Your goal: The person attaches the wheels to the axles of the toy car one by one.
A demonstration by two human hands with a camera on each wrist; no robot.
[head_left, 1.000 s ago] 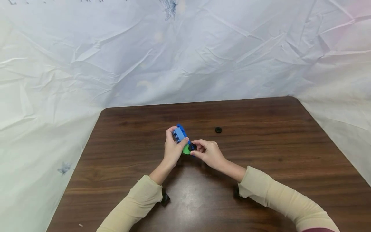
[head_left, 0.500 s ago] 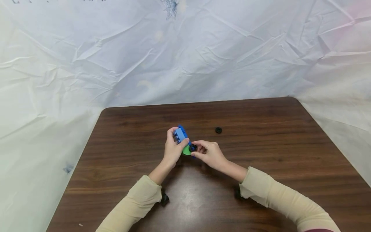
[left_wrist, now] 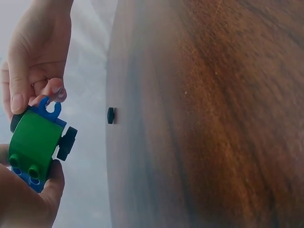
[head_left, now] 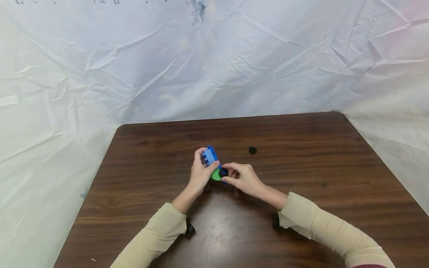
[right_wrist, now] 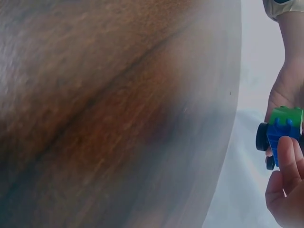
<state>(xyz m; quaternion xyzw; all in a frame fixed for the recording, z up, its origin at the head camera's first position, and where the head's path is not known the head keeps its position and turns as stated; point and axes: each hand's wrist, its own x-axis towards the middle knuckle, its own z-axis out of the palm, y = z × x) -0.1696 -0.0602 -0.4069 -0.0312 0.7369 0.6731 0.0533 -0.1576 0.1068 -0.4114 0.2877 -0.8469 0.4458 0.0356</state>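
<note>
My left hand grips a toy building-block car by its light blue brick, the thumb lying across it. The car has a blue base and a curved green brick, with a blue hook at one end. Between its thumb and fingertips, my right hand pinches a black wheel at the car's side, beside the green brick. Another black wheel sticks out from the opposite side in the left wrist view. In the right wrist view, my right fingers partly hide the blue base.
A loose black wheel lies on the brown wooden table, beyond my right hand. A small white scrap is near the table's front left. A pale wrinkled sheet hangs behind the far edge.
Both hands and the car have drifted slightly right and toward me. The grip on the car and the pinch on the wheel look the same. The loose wheel stays put.
</note>
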